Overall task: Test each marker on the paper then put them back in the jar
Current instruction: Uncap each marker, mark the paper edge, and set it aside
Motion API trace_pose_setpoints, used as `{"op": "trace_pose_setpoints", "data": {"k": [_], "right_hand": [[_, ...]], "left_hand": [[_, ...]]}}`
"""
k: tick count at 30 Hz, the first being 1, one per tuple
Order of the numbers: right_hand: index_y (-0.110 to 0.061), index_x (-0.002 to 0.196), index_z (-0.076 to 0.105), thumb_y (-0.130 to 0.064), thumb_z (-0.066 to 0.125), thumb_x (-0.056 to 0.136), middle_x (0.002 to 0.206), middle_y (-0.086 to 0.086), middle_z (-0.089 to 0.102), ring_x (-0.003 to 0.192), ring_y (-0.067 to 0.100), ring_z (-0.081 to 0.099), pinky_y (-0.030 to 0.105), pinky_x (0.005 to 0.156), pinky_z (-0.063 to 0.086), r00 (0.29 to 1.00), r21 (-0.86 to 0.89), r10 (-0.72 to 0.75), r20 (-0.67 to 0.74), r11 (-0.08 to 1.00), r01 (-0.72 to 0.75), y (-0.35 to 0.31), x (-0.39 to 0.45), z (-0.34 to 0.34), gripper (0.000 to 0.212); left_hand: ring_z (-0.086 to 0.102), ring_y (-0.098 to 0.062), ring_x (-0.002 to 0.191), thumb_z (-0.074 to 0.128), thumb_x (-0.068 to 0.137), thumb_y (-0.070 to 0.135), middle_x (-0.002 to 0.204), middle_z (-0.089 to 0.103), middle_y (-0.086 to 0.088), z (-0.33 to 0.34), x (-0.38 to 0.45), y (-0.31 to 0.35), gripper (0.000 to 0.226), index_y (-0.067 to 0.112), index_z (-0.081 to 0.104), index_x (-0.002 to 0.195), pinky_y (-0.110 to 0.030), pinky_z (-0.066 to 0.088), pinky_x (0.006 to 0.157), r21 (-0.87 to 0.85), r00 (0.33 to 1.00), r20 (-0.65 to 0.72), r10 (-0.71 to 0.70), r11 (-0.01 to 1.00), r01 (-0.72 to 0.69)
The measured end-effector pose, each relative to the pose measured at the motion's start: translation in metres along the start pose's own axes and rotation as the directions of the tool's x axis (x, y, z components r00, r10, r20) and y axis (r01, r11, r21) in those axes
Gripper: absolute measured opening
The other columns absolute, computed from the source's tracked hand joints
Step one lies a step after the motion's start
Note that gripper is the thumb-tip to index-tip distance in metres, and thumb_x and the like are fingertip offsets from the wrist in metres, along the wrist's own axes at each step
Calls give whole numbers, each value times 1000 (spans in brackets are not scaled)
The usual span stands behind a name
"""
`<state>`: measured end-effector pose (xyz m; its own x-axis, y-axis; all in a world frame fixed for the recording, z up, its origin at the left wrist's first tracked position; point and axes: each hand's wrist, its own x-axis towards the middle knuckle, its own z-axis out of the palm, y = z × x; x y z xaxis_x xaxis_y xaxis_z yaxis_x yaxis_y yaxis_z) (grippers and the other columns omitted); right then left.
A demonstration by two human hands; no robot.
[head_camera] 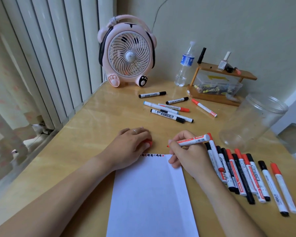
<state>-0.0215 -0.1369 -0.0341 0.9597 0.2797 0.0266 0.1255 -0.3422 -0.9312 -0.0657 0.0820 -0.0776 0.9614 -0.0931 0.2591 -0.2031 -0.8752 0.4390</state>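
A white sheet of paper [150, 194] lies in front of me with a row of small black and red marks [152, 155] along its top edge. My right hand [188, 156] grips an uncapped red marker [193, 140], tip pointing left just above the paper's top right corner. My left hand [132, 146] rests at the paper's top left corner with a red cap [149, 143] held under its fingers. A clear empty jar [253, 120] stands at the right. Several capped markers [243, 175] lie in a row right of the paper; several more markers [171, 108] are scattered farther back.
A pink fan [128, 53] stands at the back of the wooden table [92, 127]. A water bottle [185, 65] and a small wooden shelf [229, 72] with a plastic box stand at the back right. The table's left edge runs along a radiator.
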Motion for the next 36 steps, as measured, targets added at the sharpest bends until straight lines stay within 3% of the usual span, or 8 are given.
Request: {"op": "trace_pose_setpoints", "data": {"k": [3, 5, 8, 11, 15, 21, 25, 36], "right_hand": [[-10, 89, 62, -13, 69, 95, 74, 21, 67, 60, 31, 72, 39, 55, 61, 999, -25, -6, 52, 1000, 7, -2, -1, -2, 10], [-12, 90, 64, -12, 69, 95, 73, 19, 67, 59, 25, 70, 40, 58, 61, 994, -38, 11, 108, 999, -7, -4, -2, -5, 7], [-17, 91, 67, -18, 68, 97, 78, 15, 69, 67, 32, 73, 41, 63, 62, 987, 1, 51, 150, 999, -51, -9, -1, -8, 6], [-11, 95, 64, -18, 65, 98, 86, 19, 72, 68, 40, 73, 41, 60, 60, 989, 44, 88, 120, 995, -94, -10, 0, -9, 8], [4, 89, 52, -10, 62, 95, 75, 21, 71, 50, 30, 63, 30, 43, 43, 994, -11, 91, 59, 996, -91, -4, 0, -6, 18], [3, 79, 34, 1, 53, 89, 58, 20, 56, 51, 28, 47, 30, 49, 35, 989, 110, 144, 37, 983, -147, -2, 0, 1, 21], [-6, 74, 36, 1, 53, 87, 57, 16, 55, 48, 27, 43, 27, 46, 34, 988, 120, 147, 45, 981, -151, -1, 1, 2, 23], [9, 84, 41, 1, 56, 88, 61, 20, 61, 49, 28, 52, 29, 45, 39, 990, 70, 137, 38, 988, -139, -3, 0, 3, 17]], "left_hand": [[29, -6, 151, 32, 98, 50, 154, 45, 12, 3, 1, 2, 47, 38, 54, 138, -51, 24, 120, 4, 1000, 8, -20, 1000, 20], [9, -5, 156, 23, 90, 69, 167, 25, 11, 1, -2, 7, 67, 49, 34, 153, -46, 7, 126, 22, 992, 119, -45, 999, 43], [-15, -5, 156, 23, 80, 89, 171, -1, 12, -5, -6, 13, 79, 63, 7, 153, -47, -7, 125, 68, 971, 238, -36, 997, 20], [-24, -8, 154, 33, 79, 94, 171, -11, 12, -7, -8, 15, 86, 65, -2, 152, -53, -11, 124, 108, 957, 288, -29, 994, -2], [-28, -12, 153, 37, 81, 91, 171, -15, 9, -3, -8, 15, 92, 62, -15, 151, -53, -16, 123, 203, 943, 331, -41, 979, -28], [-28, -14, 153, 36, 82, 90, 170, -18, 8, -6, -8, 16, 84, 69, -15, 146, -55, -16, 123, 192, 940, 342, -11, 980, -59], [-31, -14, 152, 33, 84, 89, 169, -22, 8, -6, -8, 16, 83, 68, -20, 146, -55, -17, 122, 213, 933, 359, -21, 975, -60], [-32, -12, 151, 31, 83, 90, 170, -19, 9, -6, -7, 17, 85, 65, -19, 148, -53, -18, 122, 221, 926, 375, -40, 974, -48]]}}
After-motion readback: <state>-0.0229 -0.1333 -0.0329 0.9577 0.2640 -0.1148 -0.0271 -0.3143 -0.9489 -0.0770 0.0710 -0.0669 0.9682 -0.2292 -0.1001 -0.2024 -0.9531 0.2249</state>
